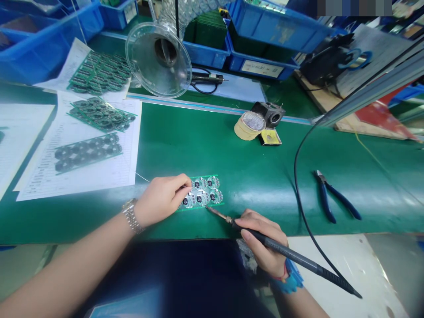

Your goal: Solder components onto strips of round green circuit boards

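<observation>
A green circuit board panel (205, 194) with round sections and black chips lies flat near the table's front edge. Over its left end is my left hand (164, 194), thumb and forefinger pinched on a thin solder wire (142, 177) that trails out behind the hand to the left. My fingers hide that end of the panel. From the right, my right hand (265, 238) grips a black soldering iron (294, 256) like a pen. Its tip is at the panel's lower edge; whether it touches I cannot tell.
Papers (129, 163) at left bear several more circuit panels (88, 152). Behind stand a clear fume hood (159, 62) and blue bins (274, 31). A yellow tub (249, 128) sits mid-table. At right lie cutting pliers (334, 196), beside the iron's hanging cable (296, 165).
</observation>
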Demonstrator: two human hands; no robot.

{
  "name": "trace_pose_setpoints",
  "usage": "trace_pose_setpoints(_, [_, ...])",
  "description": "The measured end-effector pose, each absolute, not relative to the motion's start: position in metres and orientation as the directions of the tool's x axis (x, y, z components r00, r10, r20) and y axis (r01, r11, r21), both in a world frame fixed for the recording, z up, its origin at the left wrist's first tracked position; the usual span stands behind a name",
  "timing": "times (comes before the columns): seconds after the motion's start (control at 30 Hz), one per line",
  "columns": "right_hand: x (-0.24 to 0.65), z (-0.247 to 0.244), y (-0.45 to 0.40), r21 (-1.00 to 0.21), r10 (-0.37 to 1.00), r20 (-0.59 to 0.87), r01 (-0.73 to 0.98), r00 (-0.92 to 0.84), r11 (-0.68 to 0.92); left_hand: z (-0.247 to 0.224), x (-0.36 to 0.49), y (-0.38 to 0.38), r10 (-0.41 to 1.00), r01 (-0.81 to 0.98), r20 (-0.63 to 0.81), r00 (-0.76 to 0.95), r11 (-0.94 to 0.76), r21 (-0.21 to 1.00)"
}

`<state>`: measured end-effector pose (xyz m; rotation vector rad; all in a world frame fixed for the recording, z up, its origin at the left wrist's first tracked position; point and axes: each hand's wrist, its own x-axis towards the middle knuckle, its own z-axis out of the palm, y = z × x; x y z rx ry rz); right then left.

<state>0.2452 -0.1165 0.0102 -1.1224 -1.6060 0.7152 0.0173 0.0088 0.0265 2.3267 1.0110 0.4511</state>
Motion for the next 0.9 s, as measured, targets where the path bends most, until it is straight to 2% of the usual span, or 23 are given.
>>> trace_pose_setpoints(0.43, [0.247, 0.01, -0.116, -0.875, 0.919, 0.39, 0.285, -0.062, 0.391, 0.027, 0.018, 0.009, 0.741, 0.541, 0.119, 0.661, -0.58, 0.609])
trace_pose_setpoints(0.7, [0.249, 0.009, -0.118, -0.901, 0.918, 0.396, 0.188, -0.011, 0.39, 0.033, 0.002, 0.012, 0.78, 0.452, 0.274, 0.563, -0.568, 0.688])
trace_pose_setpoints(0.9, [0.233, 0.02, -0.117, -0.828, 0.879, 0.461, 0.298, -0.119, 0.475, 0.031, -0.021, 0.014, 0.835, 0.523, 0.16, 0.526, -0.466, 0.713])
